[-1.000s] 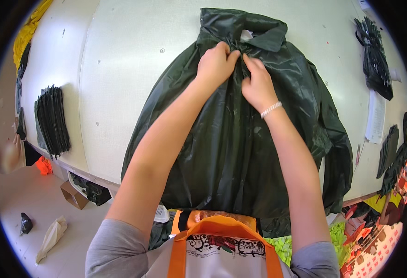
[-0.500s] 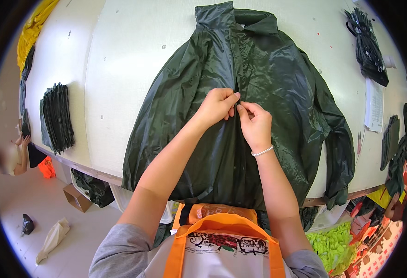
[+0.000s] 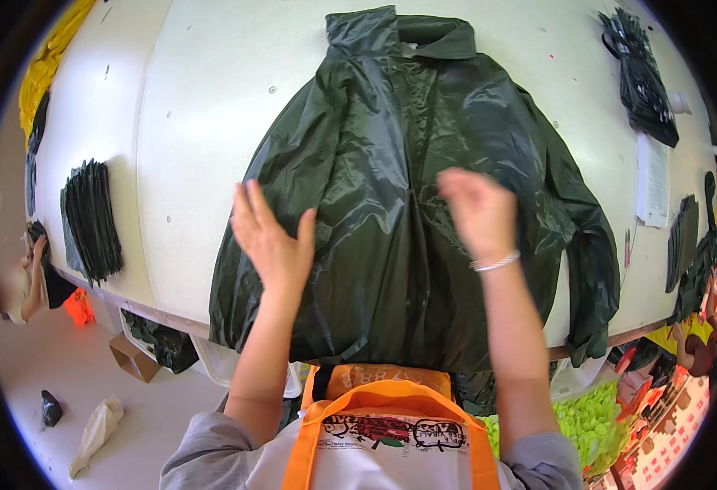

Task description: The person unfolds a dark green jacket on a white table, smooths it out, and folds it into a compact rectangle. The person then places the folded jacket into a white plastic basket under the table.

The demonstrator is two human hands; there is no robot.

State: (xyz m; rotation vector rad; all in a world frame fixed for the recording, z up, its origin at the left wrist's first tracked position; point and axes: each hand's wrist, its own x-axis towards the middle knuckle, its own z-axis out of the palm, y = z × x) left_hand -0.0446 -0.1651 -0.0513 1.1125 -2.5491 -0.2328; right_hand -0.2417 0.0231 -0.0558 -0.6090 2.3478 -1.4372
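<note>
A dark green, shiny rain jacket (image 3: pixel 375 171) lies front side up across the table, its collar at the far end and its hem at the near edge. Over the jacket's left part, my left hand (image 3: pixel 273 241) has its fingers spread and holds nothing. My right hand (image 3: pixel 481 211), with a beaded bracelet at the wrist, is over the right part of the front. Motion blurs its fingers, so I cannot see how they are set. The jacket's right sleeve (image 3: pixel 591 269) hangs toward the near edge; the left sleeve is not plainly seen.
A stack of folded dark pieces (image 3: pixel 91 220) sits on the white table (image 3: pixel 203 122) at left. At right are a bundle of dark strips (image 3: pixel 640 82), white papers (image 3: pixel 652 181) and dark folded pieces (image 3: pixel 682 241). A cardboard box (image 3: pixel 135 357) stands below; another person (image 3: pixel 28 282) is at far left.
Both hands have come off the middle front of the jacket and parted. The left has moved left and spread its fingers; the right has moved a little right.
</note>
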